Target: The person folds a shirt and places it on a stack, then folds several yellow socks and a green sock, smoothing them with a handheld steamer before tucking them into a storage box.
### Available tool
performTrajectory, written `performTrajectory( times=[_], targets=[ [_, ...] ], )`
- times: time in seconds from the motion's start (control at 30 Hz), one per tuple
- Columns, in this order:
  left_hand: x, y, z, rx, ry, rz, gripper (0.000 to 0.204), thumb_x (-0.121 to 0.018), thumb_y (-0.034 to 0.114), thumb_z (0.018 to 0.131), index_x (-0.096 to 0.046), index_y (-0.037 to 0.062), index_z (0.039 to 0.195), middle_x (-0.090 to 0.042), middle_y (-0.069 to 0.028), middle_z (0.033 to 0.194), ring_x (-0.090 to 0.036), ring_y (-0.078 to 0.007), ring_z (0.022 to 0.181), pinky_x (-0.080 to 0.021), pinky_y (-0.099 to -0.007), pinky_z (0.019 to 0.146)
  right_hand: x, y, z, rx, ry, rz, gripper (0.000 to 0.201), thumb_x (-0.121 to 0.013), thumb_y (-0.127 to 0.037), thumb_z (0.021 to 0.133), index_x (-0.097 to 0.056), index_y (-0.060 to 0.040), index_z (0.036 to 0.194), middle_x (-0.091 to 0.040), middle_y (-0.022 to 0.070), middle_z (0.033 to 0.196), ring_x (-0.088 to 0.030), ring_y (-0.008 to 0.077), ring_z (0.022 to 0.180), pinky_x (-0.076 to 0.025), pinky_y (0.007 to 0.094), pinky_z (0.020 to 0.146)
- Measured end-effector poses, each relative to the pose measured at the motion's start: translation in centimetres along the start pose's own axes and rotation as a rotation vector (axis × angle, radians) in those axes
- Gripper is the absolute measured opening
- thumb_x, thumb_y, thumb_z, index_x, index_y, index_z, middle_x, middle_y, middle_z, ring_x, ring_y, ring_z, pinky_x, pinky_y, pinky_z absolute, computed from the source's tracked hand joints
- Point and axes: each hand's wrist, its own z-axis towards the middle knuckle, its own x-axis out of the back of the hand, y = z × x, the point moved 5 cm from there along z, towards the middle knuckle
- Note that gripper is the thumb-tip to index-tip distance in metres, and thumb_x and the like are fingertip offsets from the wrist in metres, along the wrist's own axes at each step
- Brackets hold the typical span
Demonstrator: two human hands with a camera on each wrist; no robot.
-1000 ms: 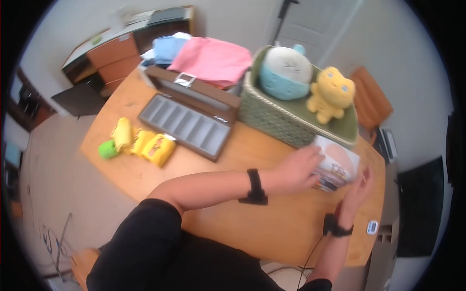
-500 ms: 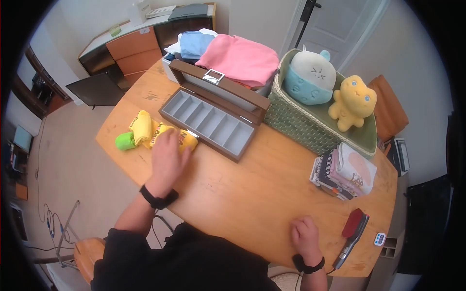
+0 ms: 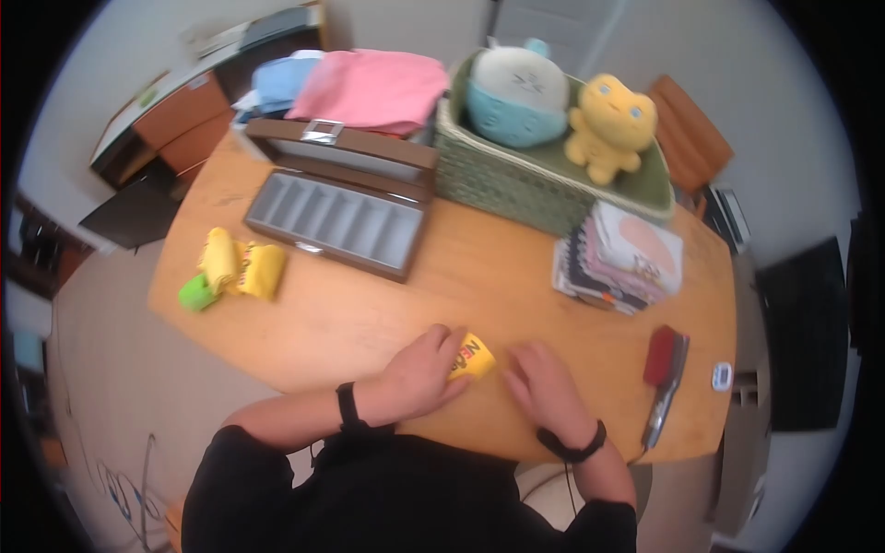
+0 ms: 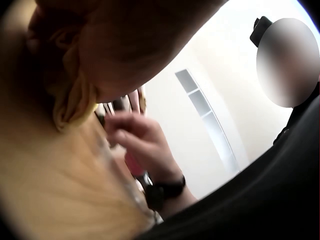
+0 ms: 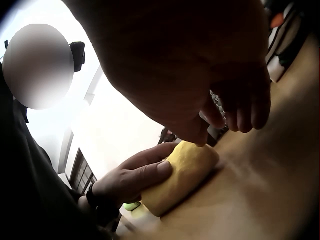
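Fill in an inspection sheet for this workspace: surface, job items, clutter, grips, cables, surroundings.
Surface: wooden table; spills: nothing seen.
Job items: yellow roll, lettered; two yellow bundles and a green bundle lie apart from it.
Clutter: brown case, lid up; basket with two plush toys; folded stack; brush; small white device.
Left grip: holds the yellow roll.
Right grip: beside the yellow roll; contact unclear.
Cables: thin cord below the right wrist strap; more on the floor.
Surroundings: cabinet, brown chair.
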Motion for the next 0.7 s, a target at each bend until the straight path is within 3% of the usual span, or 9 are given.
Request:
performTrajectory(
  times=[0.07, 0.1, 0.23, 0.3, 0.37, 0.5, 0.6, 0.63, 0.7],
  targets=[
    [-0.9, 2.4, 2.1, 0.028, -0.105, -0.078, 0.074, -0.076, 0.028, 0.095, -0.044, -0.0061, 0.152, -0.056, -0.0296, 0.132, -0.064, -0.0461, 0.112, -0.055, -0.0491, 0.1, 0.3, 1.3, -0.6, -0.147, 0.053, 0.032, 0.033, -0.073, -0.009, 0.092, -0.067, 0.0017, 0.122, -0.065, 0.021, 0.116, -0.065, 0.041, 0.11, -0.055, 0.0472, 0.093],
    [-1.8, 3.0, 2.8, 0.094, -0.187, -0.132, 0.075, -0.076, 0.028, 0.096, -0.043, -0.0063, 0.153, -0.055, -0.03, 0.134, -0.063, -0.0463, 0.115, -0.054, -0.0482, 0.101, 0.4, 1.9, -1.4, -0.206, 0.065, 0.02, 0.033, -0.073, -0.009, 0.092, -0.067, 0.0017, 0.122, -0.065, 0.021, 0.116, -0.065, 0.041, 0.11, -0.055, 0.0472, 0.093],
    [-3.3, 3.3, 4.7, -0.003, -0.293, -0.214, 0.076, -0.077, 0.026, 0.095, -0.042, -0.0058, 0.155, -0.055, -0.0293, 0.134, -0.063, -0.0459, 0.115, -0.055, -0.0457, 0.1, 0.6, 4.5, -4.5, -0.434, 0.041, 0.248, 0.036, -0.073, -0.009, 0.092, -0.067, 0.0016, 0.126, -0.066, 0.0184, 0.114, -0.069, 0.0354, 0.103, -0.057, 0.0445, 0.088],
    [-3.3, 3.6, 5.3, 0.012, -0.372, -0.286, 0.069, -0.077, 0.024, 0.095, -0.048, -0.0024, 0.151, -0.056, -0.0276, 0.133, -0.063, -0.0442, 0.115, -0.055, -0.0445, 0.099, 0.3, 5.2, -5.6, -0.517, 0.05, 0.384, 0.037, -0.073, -0.009, 0.091, -0.067, 0.0011, 0.127, -0.066, 0.017, 0.113, -0.07, 0.0321, 0.099, -0.057, 0.0426, 0.085],
    [-3.9, 3.5, 6.0, -0.018, -0.445, -0.255, 0.062, -0.076, 0.026, 0.095, -0.053, 0.0001, 0.146, -0.056, -0.0283, 0.133, -0.064, -0.0453, 0.114, -0.055, -0.0457, 0.098, 0.5, 4.9, -5.5, -0.365, 0.028, 0.391, 0.035, -0.073, -0.008, 0.092, -0.068, 0.0005, 0.125, -0.064, 0.0131, 0.108, -0.068, 0.0233, 0.089, -0.056, 0.0332, 0.077],
    [-4.3, 3.3, 6.5, -0.079, -0.469, -0.254, 0.039, -0.077, 0.022, 0.094, -0.063, 0.0037, 0.126, -0.058, -0.0263, 0.131, -0.066, -0.0445, 0.112, -0.056, -0.0461, 0.097, -0.1, 5.2, -5.2, -0.361, -0.034, 0.452, 0.034, -0.075, -0.008, 0.09, -0.068, -0.002, 0.122, -0.064, 0.0123, 0.108, -0.067, 0.0232, 0.088, -0.056, 0.0341, 0.077],
    [-3.6, 3.5, 6.5, -0.202, -0.343, -0.325, 0.032, -0.079, 0.011, 0.09, -0.062, 0.0035, 0.116, -0.058, -0.0223, 0.134, -0.065, -0.0415, 0.111, -0.056, -0.043, 0.095, -0.5, 4.8, -4.9, -0.312, -0.095, 0.454, 0.03, -0.077, -0.007, 0.088, -0.068, -0.0036, 0.116, -0.064, 0.0128, 0.109, -0.067, 0.0276, 0.09, -0.055, 0.037, 0.079],
    [-3.5, 3.6, 6.4, -0.198, -0.347, -0.322, 0.032, -0.079, 0.011, 0.09, -0.062, 0.0035, 0.116, -0.058, -0.0223, 0.134, -0.065, -0.0415, 0.111, -0.056, -0.043, 0.095, -0.5, 4.5, -4.7, -0.227, -0.031, 0.432, 0.03, -0.078, -0.008, 0.086, -0.067, -0.004, 0.114, -0.064, 0.0132, 0.107, -0.067, 0.0306, 0.089, -0.055, 0.0382, 0.078],
    [-2.5, 5.0, 6.1, -0.435, -0.247, -0.162, 0.03, -0.08, 0.007, 0.086, -0.062, 0.005, 0.11, -0.059, -0.0208, 0.135, -0.068, -0.0397, 0.104, -0.059, -0.0418, 0.089, -0.7, 4.0, -4.4, -0.146, 0.036, 0.417, 0.029, -0.079, -0.008, 0.085, -0.067, -0.0045, 0.111, -0.064, 0.0137, 0.105, -0.066, 0.0336, 0.089, -0.055, 0.0394, 0.078]
  ],
)
